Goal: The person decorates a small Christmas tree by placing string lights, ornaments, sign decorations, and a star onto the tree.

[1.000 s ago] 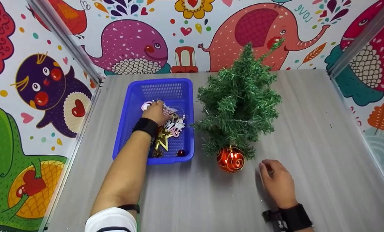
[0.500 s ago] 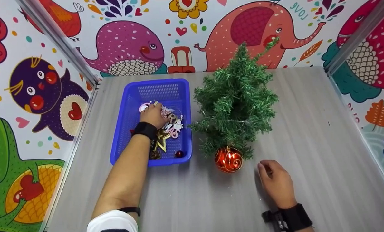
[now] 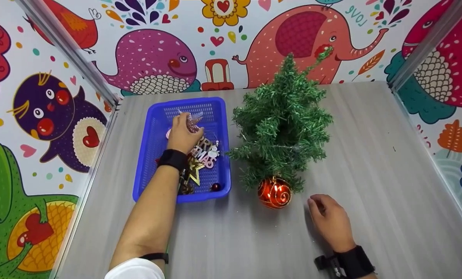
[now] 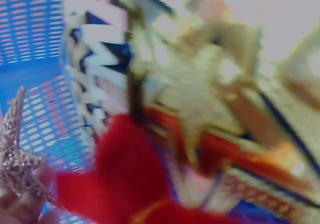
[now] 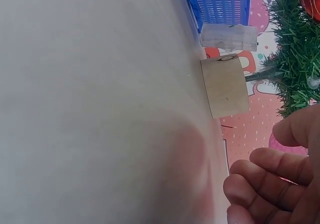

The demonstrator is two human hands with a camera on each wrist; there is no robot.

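My left hand [image 3: 182, 135] is over the blue basket [image 3: 138, 170], pinching a pink glittery star-like ornament [image 3: 192, 123]. In the left wrist view its spiky, sparkling arms [image 4: 17, 156] rise above the fingertips [image 4: 27, 204]. Below the hand lie a MERRY CHRISTMAS letter sign [image 3: 207, 152], a gold star [image 3: 195, 170] and a dark red ball [image 3: 215, 186]. Something red and fuzzy [image 4: 125, 169] is blurred near the left wrist camera. My right hand [image 3: 331, 223] rests on the table right of the tree, fingers loosely curled, holding nothing.
A small green Christmas tree [image 3: 287, 120] stands right of the basket, on a pale wooden base [image 5: 225, 87]. A large red ball with gold swirls [image 3: 274, 192] hangs at its lower front. Walls with cartoon animals enclose the grey table [image 3: 235, 244] at back and sides.
My left hand has risen slightly from the pile with the pink glittery ornament, uncovering more of the letter sign. The right hand stays in place. The head view shifts slightly.
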